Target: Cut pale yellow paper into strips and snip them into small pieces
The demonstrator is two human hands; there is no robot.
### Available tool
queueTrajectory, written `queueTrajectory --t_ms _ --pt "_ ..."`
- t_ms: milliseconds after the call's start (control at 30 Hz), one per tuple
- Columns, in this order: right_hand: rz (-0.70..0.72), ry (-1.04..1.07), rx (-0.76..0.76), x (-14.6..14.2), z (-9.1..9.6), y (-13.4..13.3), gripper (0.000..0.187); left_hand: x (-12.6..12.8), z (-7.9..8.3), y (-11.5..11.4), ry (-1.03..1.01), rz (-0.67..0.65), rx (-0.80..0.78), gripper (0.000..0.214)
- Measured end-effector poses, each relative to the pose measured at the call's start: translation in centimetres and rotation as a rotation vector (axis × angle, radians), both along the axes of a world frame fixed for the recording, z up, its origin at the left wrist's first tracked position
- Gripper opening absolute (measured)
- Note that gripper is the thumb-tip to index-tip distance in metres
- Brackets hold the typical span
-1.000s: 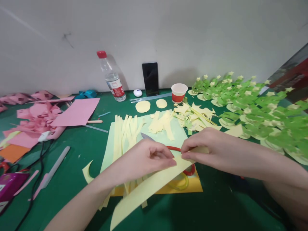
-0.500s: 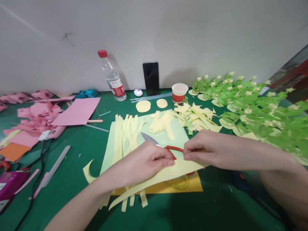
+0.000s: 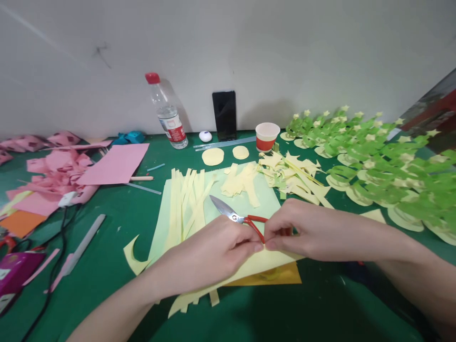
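My left hand (image 3: pixel 210 251) and my right hand (image 3: pixel 302 230) meet at the table's middle, both pinching the top edge of a pale yellow paper sheet (image 3: pixel 263 261) that lies nearly flat. Their fingertips almost touch. Just behind them lie red-handled scissors (image 3: pixel 235 216), blades pointing left, on a light green sheet (image 3: pixel 263 197). An orange sheet (image 3: pixel 281 275) shows under the yellow paper. Several cut yellow strips (image 3: pixel 187 199) lie left of the scissors.
Green paper trees with yellow stars (image 3: pixel 374 156) fill the right. Yellow scraps (image 3: pixel 295 173), two yellow discs (image 3: pixel 213 156), a red paper cup (image 3: pixel 267 136), a phone (image 3: pixel 224 115) and a water bottle (image 3: pixel 166 114) stand behind. Pink paper (image 3: pixel 114 164) and cables (image 3: pixel 57 237) lie left.
The yellow sheet has been lowered from a raised slant to almost flat on the table. My hands have drawn together over its top edge, uncovering the scissors behind.
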State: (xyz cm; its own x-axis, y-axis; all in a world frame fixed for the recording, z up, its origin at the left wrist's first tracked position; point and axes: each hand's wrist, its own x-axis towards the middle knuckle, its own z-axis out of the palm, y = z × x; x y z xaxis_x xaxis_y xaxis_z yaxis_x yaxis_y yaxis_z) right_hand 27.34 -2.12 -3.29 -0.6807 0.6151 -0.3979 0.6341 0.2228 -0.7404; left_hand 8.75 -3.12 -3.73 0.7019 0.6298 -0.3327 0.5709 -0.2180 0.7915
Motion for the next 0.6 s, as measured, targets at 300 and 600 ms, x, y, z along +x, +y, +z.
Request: queueTrajectory --t_ms 300,600 --pt "0.034 0.034 -0.083 1.9 0.7 0.9 0.029 0.0 0.5 0.4 -0.008 0.026 -0.047 0.03" --pt "0.03 -0.064 -0.072 3.0 1.7 1.1 0.026 -0.8 0.3 0.7 0.034 0.029 -0.12 0.028"
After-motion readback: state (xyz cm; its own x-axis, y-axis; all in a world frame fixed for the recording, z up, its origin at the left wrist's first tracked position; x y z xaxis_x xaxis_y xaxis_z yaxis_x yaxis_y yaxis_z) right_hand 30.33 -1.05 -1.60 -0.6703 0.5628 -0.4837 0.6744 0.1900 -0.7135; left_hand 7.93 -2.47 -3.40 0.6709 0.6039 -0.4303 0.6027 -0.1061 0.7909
